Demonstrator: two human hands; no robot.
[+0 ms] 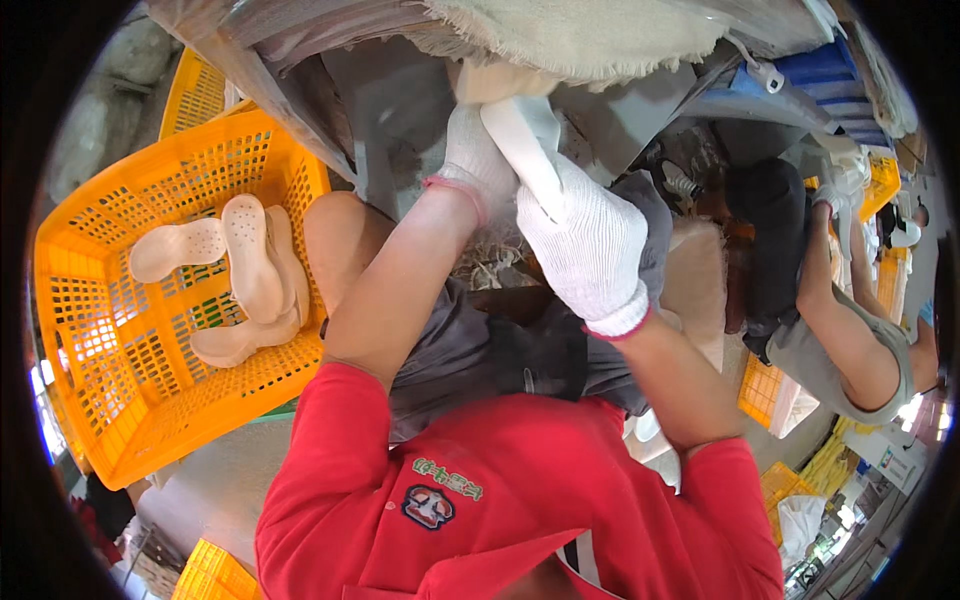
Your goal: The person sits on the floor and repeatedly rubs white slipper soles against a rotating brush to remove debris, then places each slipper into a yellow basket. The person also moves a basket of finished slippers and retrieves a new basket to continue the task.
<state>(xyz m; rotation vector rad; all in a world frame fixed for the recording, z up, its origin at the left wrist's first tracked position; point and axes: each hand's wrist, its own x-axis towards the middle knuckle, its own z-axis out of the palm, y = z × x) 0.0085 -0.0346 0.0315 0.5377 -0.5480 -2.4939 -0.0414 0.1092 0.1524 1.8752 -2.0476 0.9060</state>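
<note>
Both my hands wear white knit gloves with reddish cuffs and are raised together at the centre, below a frayed cream cloth (590,40). My right hand (585,235) is closed round a white shoe sole (525,150), which slants up and left out of its fingers. Against the sole's upper end is my left hand (475,155), its fingers curled and partly hidden behind it. A pale, blurred rounded surface (495,82) meets the top of the sole under the cloth. I cannot make out exactly where the two touch.
At the left, a yellow plastic basket (110,420) holds several cream shoe soles (255,260) with small holes. Grey sheet panels (385,100) flank the work spot. On the right sits another person (850,340), with a blue crate (815,85) and more yellow baskets (765,390) nearby.
</note>
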